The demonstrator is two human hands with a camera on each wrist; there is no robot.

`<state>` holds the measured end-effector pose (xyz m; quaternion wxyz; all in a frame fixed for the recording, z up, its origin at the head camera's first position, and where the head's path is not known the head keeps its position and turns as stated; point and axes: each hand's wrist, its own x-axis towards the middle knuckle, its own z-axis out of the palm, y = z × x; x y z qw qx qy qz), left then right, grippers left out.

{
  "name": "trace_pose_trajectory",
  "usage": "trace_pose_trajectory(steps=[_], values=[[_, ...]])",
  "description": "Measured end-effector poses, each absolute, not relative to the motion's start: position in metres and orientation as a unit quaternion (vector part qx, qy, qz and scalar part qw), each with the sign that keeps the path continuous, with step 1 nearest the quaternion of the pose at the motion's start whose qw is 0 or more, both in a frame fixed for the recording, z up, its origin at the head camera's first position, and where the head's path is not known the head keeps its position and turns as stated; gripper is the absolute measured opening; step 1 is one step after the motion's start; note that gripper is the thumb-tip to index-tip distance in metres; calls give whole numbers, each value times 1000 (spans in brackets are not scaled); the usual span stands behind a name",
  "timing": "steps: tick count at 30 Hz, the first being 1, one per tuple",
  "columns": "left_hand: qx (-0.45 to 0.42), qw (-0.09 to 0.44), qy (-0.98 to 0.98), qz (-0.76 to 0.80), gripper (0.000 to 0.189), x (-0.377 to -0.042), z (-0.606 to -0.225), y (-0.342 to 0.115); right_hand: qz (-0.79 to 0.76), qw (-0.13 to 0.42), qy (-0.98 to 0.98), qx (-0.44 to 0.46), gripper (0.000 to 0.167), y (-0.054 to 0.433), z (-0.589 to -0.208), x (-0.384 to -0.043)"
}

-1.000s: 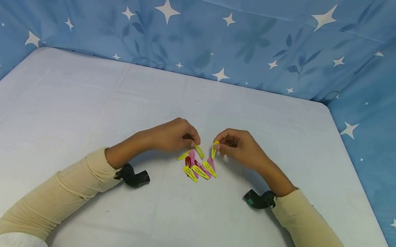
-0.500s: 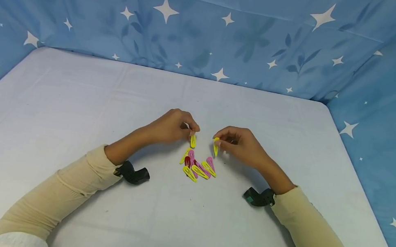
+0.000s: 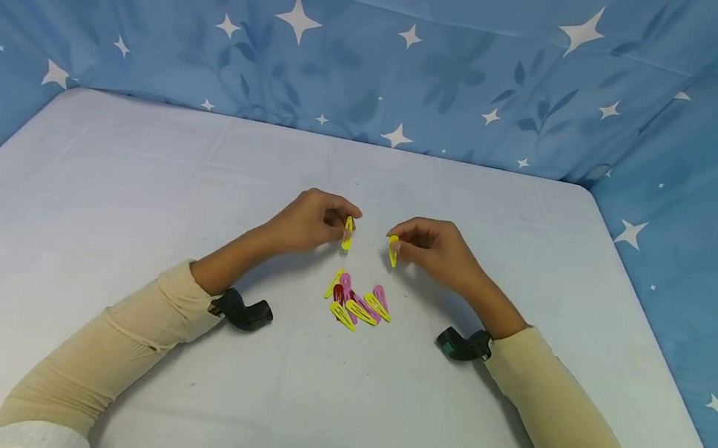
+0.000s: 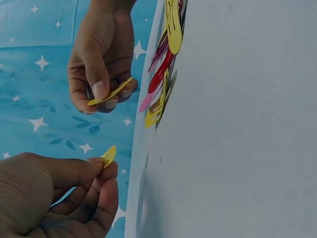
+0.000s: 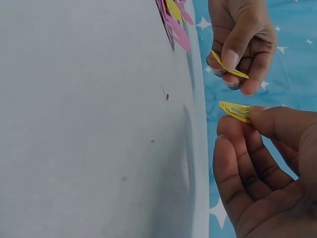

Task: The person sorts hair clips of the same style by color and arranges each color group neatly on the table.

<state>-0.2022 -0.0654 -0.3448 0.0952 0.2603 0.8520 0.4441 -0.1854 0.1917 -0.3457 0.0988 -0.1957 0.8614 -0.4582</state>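
Observation:
In the head view my left hand pinches a yellow hair clip between thumb and fingers, above the table. Facing it, my right hand pinches another yellow hair clip. A short gap separates the two clips, which the right wrist view shows too, with the left hand's clip over the right hand's clip. Nearer the body than both hands lies a small pile of hair clips in yellow, pink and dark red, partly overlapping.
A white cloth covers the table. Behind it and at the sides hangs a blue curtain with white stars. Black devices sit on the left wrist and right wrist.
The left hand has lifted a yellow hair clip off the pile and moved away from the body with it. The right hand, holding its clip throughout, has also shifted slightly away from the pile.

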Motion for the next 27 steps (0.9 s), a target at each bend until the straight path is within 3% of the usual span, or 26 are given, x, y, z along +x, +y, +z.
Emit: trace_pose_trajectory(steps=[27], values=[[196,43,857,475,21,-242,-355,-58,-487,44,857,-164,25,171,-344,-228]])
